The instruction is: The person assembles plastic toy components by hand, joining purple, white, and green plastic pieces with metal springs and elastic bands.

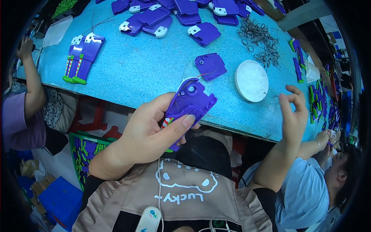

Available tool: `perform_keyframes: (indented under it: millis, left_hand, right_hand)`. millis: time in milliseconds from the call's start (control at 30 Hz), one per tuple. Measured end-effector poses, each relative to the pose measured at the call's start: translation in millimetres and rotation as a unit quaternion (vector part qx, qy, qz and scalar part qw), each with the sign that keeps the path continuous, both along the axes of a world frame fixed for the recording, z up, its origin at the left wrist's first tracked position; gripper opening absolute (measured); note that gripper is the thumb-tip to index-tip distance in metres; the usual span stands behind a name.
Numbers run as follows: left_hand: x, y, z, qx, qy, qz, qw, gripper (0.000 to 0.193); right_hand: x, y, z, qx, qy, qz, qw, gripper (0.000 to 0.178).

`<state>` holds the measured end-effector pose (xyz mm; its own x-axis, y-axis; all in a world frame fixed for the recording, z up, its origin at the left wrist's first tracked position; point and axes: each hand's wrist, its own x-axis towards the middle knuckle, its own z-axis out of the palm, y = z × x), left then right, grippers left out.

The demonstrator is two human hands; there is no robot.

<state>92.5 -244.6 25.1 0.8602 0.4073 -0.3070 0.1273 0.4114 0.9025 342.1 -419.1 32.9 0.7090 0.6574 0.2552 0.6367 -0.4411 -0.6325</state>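
My left hand (150, 129) is closed round a purple plastic casing piece (198, 101) with a white end, held above the table's near edge. Its thumb presses on the inner side, where a round post and molded ribs show. A red-and-white striped part (167, 122) and a bit of green peek out by the fingers. A thin red wire runs at the casing's top. Right of a white round dish (236, 82), my right hand (294, 112) is raised with thumb and forefinger pinched. A thin dark strand shows between its fingertips and the dish; what they grip is too small to tell.
Beyond the held casing lies a loose purple casing half (210, 66). Purple-and-white casings (156, 16) heap along the far side, beside tangled dark wire rings (257, 38). Assembled pieces (83, 58) stand left. People sit at both sides; a green crate (73, 141) is below left.
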Motion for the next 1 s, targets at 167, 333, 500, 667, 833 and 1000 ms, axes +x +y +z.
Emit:
perform_keyframes:
  millis: [167, 333, 500, 667, 833, 1000]
  left_hand:
    - [9.7, -0.9, -8.4, 0.038, 0.016, -0.091, 0.995, 0.022]
    - [11.8, -3.3, -14.5, 0.075, -0.029, -0.121, 0.989, 0.019]
    - [5.3, 0.2, -13.3, 0.033, -0.033, -0.142, 0.989, 0.024]
    - [0.3, 2.0, -17.0, 0.043, -0.028, -0.161, 0.986, 0.024]
    - [-1.6, -1.1, -13.1, 0.040, -0.005, -0.216, 0.976, 0.023]
    - [2.7, -6.3, -14.7, -0.002, -0.024, -0.196, 0.980, 0.018]
  right_hand:
    - [-39.8, 15.0, 12.0, 0.113, 0.174, 0.126, 0.970, 0.009]
    - [-67.6, 42.1, 13.1, 0.070, 0.225, 0.227, 0.945, 0.010]
    - [-69.5, 48.1, 16.5, 0.064, 0.206, 0.258, 0.941, 0.010]
    - [-70.2, 48.8, 16.1, 0.060, 0.173, 0.241, 0.953, 0.011]
    - [-77.5, 64.7, 16.7, 0.031, 0.073, 0.289, 0.954, 0.008]
    - [-88.4, 70.5, 1.7, 0.073, 0.305, 0.310, 0.898, 0.019]
